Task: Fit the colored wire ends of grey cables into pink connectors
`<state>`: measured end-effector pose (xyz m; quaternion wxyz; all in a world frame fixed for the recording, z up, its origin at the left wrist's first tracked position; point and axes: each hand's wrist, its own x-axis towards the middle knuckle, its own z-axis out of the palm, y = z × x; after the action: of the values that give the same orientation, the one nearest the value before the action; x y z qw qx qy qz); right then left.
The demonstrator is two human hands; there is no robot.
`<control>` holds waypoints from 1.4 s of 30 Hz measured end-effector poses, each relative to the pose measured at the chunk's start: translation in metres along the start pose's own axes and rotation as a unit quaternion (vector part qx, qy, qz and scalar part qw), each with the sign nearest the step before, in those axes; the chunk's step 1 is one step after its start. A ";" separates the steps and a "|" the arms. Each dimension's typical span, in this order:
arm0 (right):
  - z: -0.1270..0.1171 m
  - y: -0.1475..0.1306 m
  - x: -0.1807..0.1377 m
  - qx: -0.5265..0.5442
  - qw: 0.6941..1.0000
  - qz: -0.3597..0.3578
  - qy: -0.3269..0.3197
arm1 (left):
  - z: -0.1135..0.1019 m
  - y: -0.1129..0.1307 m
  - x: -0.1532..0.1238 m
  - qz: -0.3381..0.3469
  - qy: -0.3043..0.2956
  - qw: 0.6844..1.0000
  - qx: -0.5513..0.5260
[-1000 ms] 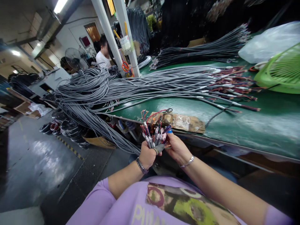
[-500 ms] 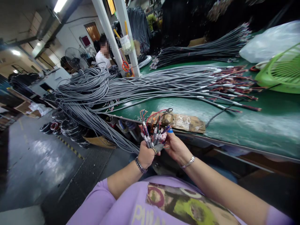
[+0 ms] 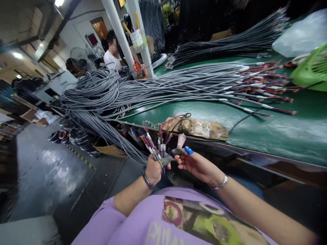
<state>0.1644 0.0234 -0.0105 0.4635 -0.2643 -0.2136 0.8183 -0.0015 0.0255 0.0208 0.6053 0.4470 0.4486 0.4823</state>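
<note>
**Your right hand (image 3: 200,168) has shifted rightward, widening the gap from your left hand (image 3: 154,170)**

The bundle of round grey cables (image 3: 161,149), with white sleeves and multicoloured wire ends, fans upward just below the centre of the frame, your left hand gripping it. Your right hand, blue-wrapped at the thumb, sits beside it with fingers curled; I can't tell whether they pinch a wire. Just beyond, a scuffed brown block (image 3: 208,128) lies near the front edge of the glossy green tabletop (image 3: 268,139).
</note>
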 end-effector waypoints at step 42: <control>0.023 0.011 -0.001 -0.304 0.943 -0.118 0.063 | -0.008 -0.011 -0.003 -0.034 -0.112 0.990 0.080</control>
<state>0.1427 0.0149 0.0007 0.4668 -0.4165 -0.4527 0.6354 -0.0072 0.0217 0.0088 0.6304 0.5295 0.4298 0.3708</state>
